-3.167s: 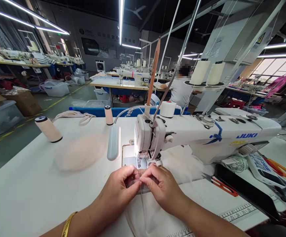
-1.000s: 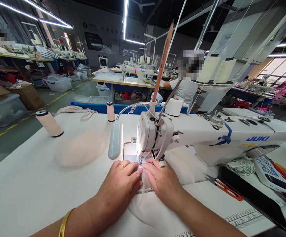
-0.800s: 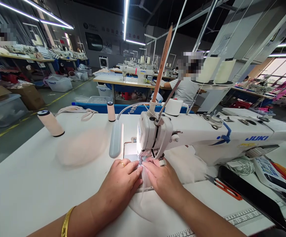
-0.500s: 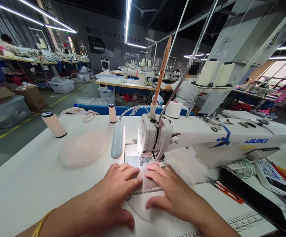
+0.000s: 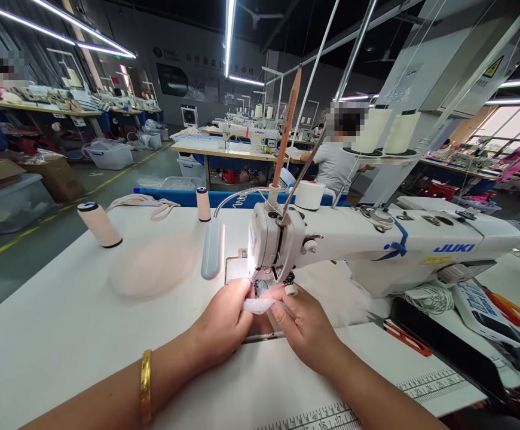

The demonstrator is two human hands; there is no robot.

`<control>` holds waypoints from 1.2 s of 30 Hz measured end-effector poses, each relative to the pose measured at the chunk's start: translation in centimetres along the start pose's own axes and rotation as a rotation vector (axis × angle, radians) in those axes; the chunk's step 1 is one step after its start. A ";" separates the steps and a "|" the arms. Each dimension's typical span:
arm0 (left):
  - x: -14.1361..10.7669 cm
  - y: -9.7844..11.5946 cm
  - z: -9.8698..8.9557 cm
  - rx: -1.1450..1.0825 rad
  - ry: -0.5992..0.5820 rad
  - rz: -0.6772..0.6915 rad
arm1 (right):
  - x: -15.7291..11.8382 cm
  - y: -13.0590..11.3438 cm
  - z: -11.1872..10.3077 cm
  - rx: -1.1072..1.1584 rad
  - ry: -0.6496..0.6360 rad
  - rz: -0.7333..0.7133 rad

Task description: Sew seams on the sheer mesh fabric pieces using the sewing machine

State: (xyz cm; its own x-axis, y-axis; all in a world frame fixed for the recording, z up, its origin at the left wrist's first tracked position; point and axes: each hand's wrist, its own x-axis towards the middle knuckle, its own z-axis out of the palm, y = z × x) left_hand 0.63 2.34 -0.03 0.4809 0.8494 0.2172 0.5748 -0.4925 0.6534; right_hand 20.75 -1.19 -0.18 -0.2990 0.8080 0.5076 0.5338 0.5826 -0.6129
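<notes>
A white sewing machine [image 5: 332, 239] stands over the table, its lamp lighting the needle area. Just in front of the needle, my left hand [image 5: 226, 316] pinches one end of a small sheer pale fabric piece [image 5: 259, 306]. My right hand [image 5: 305, 325] has closed on the other end, thumb and fingers together, and a narrow strip runs over its fingers. The fabric is lifted a little off the metal plate [image 5: 262, 326]. The fingertips of both hands are partly hidden at the presser foot.
Sheer fabric [image 5: 155, 266] lies at left near thread cones [image 5: 100, 226]. Pale fabric [image 5: 336, 292], orange-handled scissors [image 5: 407, 338], a black phone [image 5: 448, 346] and a printed ruler [image 5: 323, 416] lie right and front. A person [image 5: 338, 161] sits beyond the machine.
Both hands went from lying spread on the fabric to pinching it, closer to the needle. The fabric's front part rose from the table. The view shifted slightly.
</notes>
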 end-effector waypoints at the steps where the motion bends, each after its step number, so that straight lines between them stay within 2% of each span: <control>1: 0.1 0.1 0.0 0.011 0.000 -0.017 | 0.1 -0.1 0.1 0.012 0.014 0.020; 8: 0.3 -0.5 0.1 -0.007 0.027 -0.008 | 0.6 -0.3 0.5 0.079 0.079 0.120; 12: 0.4 -0.4 -0.1 -0.082 0.027 0.053 | 0.5 -0.2 0.5 0.080 0.087 0.124; 15: 0.4 -0.6 -0.2 -0.053 0.048 0.127 | 0.4 -0.1 0.3 0.059 0.066 0.109; 17: 0.0 -0.9 -0.1 0.024 0.055 0.218 | 0.3 0.0 -0.1 0.011 -0.013 0.074; 20: -1.2 -1.3 0.2 0.172 0.038 0.373 | 0.0 -0.1 -0.9 -0.107 -0.254 -0.038; 23: -2.5 -1.3 0.4 0.250 0.034 0.438 | -0.3 -0.6 -1.6 -0.194 -0.422 -0.106; 27: -3.1 -0.9 0.4 0.276 0.056 0.463 | -0.5 -1.0 -2.1 -0.224 -0.475 -0.081; 36: -1.6 -2.1 0.4 0.298 0.115 0.495 | -0.5 0.4 -1.4 -0.263 -0.443 -0.025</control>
State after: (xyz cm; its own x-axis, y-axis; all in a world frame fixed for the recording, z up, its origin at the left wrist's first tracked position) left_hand -1.09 1.95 -2.08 0.6741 0.5121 0.5323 0.4700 -0.8533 0.2258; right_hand 22.18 -1.49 0.19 -0.5900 0.7872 0.1796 0.6864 0.6061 -0.4018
